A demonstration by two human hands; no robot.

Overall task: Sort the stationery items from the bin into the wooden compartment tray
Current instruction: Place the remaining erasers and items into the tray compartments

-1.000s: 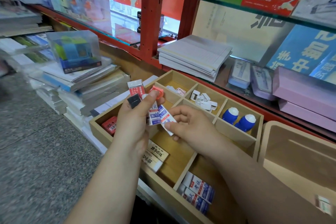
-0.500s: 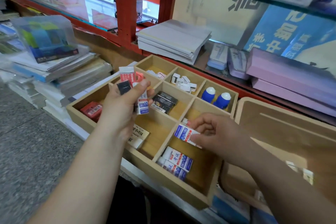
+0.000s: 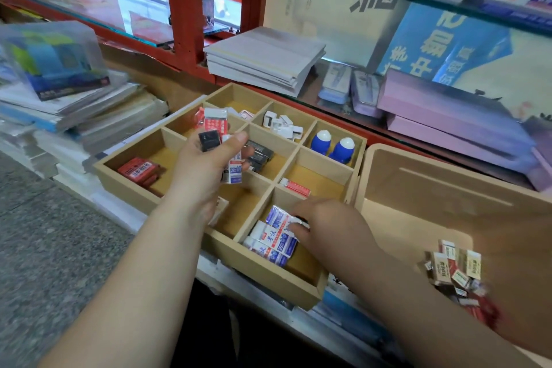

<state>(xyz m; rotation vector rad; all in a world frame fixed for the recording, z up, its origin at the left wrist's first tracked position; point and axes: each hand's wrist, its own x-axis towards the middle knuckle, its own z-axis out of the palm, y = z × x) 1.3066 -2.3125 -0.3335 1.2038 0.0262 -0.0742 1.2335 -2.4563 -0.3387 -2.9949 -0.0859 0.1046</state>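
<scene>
The wooden compartment tray (image 3: 327,169) lies in front of me, with the wooden bin (image 3: 418,188) at its right. My left hand (image 3: 206,170) hovers over the tray's middle, gripping a bunch of erasers (image 3: 216,128): red-white, black and blue-white ones. My right hand (image 3: 325,225) is down in the near right compartment, fingertips pinching a blue-white eraser (image 3: 277,216) that rests on two others (image 3: 273,243) there. Loose erasers (image 3: 454,269) lie in the bin's near corner.
Other compartments hold red erasers (image 3: 139,171), black ones (image 3: 261,154), white sharpeners (image 3: 282,124), two blue-white bottles (image 3: 331,145) and a red-white eraser (image 3: 295,187). Book stacks (image 3: 89,116) stand at the left, a paper stack (image 3: 263,58) and pink boxes (image 3: 454,119) behind. Grey floor (image 3: 44,248) is at the left.
My right hand took a blue-white eraser from the left hand's bunch, carried it toward me and lowered it into the near right compartment. The left hand stayed put with its bunch.
</scene>
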